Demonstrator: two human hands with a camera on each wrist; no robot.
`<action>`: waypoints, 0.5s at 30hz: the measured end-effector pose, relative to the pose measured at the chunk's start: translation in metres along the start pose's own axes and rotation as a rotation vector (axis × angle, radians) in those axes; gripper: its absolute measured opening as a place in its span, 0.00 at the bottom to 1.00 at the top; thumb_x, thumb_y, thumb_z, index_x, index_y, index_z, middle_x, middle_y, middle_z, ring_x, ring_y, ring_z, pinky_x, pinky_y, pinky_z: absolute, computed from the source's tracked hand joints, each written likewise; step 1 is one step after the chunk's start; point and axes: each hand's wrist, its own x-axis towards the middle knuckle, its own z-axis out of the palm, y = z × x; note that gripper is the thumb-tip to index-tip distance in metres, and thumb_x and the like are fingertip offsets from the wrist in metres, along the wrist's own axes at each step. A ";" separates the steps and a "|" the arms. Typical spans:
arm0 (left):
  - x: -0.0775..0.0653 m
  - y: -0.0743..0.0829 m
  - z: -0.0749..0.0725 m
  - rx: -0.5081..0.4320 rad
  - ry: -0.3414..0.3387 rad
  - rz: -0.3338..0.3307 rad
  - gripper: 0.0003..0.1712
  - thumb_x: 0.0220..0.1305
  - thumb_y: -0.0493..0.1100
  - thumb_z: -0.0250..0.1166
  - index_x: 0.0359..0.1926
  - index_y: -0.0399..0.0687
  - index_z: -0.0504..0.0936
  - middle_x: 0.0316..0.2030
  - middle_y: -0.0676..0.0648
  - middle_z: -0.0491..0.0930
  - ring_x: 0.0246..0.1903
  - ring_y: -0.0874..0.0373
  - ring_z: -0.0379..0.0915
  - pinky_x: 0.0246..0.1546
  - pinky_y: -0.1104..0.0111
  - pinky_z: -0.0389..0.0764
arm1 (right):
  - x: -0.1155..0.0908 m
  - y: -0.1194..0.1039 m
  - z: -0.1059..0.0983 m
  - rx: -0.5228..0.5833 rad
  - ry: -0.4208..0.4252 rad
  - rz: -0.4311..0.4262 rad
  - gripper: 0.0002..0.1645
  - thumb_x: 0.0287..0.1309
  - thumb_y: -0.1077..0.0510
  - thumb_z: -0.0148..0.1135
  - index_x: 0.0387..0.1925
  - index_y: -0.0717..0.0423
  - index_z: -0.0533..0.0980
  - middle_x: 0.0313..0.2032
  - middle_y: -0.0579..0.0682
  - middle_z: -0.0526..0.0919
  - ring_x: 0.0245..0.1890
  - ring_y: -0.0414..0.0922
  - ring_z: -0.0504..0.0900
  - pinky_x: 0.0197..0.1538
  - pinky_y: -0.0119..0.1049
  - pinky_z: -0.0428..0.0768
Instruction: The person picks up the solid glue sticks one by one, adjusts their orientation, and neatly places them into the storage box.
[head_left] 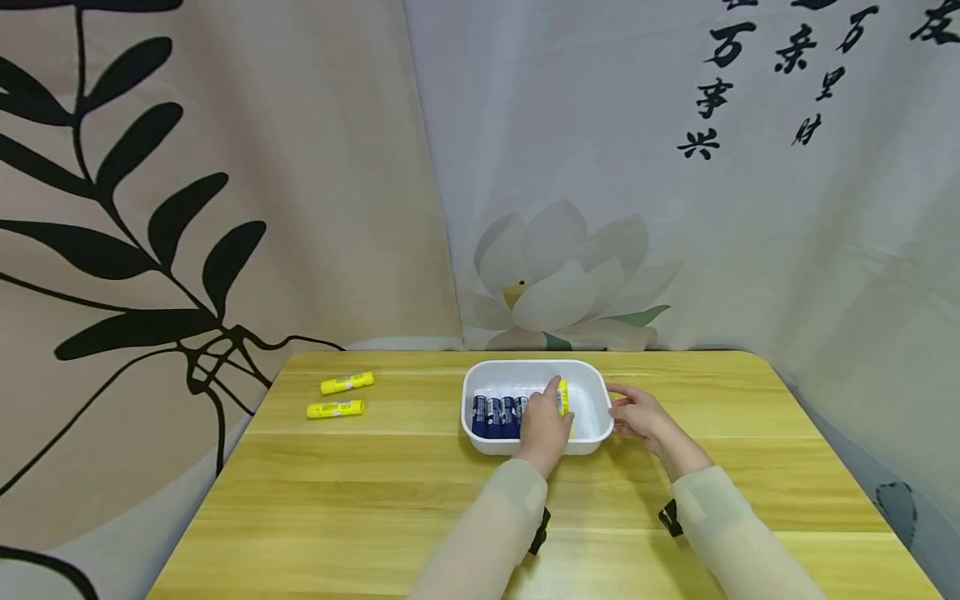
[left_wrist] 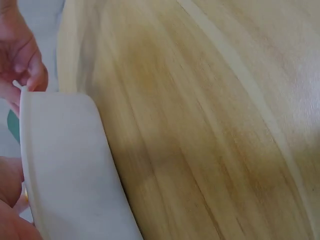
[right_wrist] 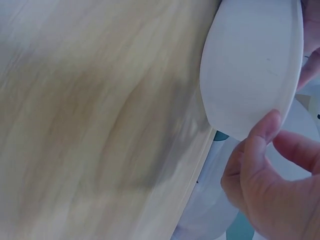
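Observation:
A white plastic tray (head_left: 536, 367) stands near the table's far edge, holding several dark blue tubes (head_left: 492, 417) side by side along its left part. Inside its right half, my left hand (head_left: 544, 425) holds a yellow glue stick (head_left: 562, 396), partly hidden by its fingers. My right hand (head_left: 641, 417) pinches the tray's right rim between thumb and fingers, which the right wrist view shows close up on the tray wall (right_wrist: 255, 65). From the left wrist, the tray's outer side (left_wrist: 75, 160) hides what lies inside.
Two more yellow glue sticks, an upper one (head_left: 347, 382) and a lower one (head_left: 335, 409), lie on the wooden table (head_left: 360, 500) at the left. Behind the table hangs a printed cloth (head_left: 337, 167) with leaves, a lotus and writing.

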 end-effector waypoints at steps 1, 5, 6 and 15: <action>0.000 -0.001 0.001 0.016 0.003 -0.012 0.37 0.52 0.41 0.71 0.65 0.53 0.70 0.39 0.39 0.77 0.35 0.49 0.77 0.40 0.60 0.80 | 0.000 0.000 0.000 -0.003 -0.003 -0.001 0.34 0.61 0.70 0.50 0.68 0.64 0.57 0.44 0.60 0.71 0.31 0.45 0.78 0.41 0.40 0.83; 0.001 -0.002 0.000 0.075 0.007 -0.040 0.37 0.53 0.41 0.71 0.65 0.53 0.70 0.39 0.38 0.77 0.35 0.47 0.78 0.39 0.59 0.81 | 0.002 -0.001 0.001 -0.006 -0.006 0.003 0.34 0.61 0.71 0.50 0.69 0.63 0.57 0.45 0.61 0.70 0.32 0.45 0.78 0.42 0.41 0.83; 0.001 -0.002 0.000 0.088 0.007 -0.044 0.37 0.53 0.41 0.71 0.65 0.53 0.70 0.39 0.38 0.77 0.36 0.46 0.78 0.39 0.58 0.81 | 0.002 -0.001 0.001 -0.005 -0.005 0.004 0.34 0.61 0.71 0.50 0.69 0.63 0.57 0.45 0.61 0.70 0.32 0.45 0.78 0.42 0.41 0.83; 0.004 -0.002 -0.002 0.164 -0.078 -0.123 0.38 0.48 0.45 0.74 0.62 0.49 0.73 0.50 0.32 0.71 0.44 0.45 0.75 0.40 0.60 0.81 | 0.000 -0.002 -0.001 -0.017 -0.014 0.009 0.34 0.61 0.70 0.51 0.69 0.63 0.56 0.44 0.60 0.70 0.31 0.45 0.77 0.40 0.39 0.83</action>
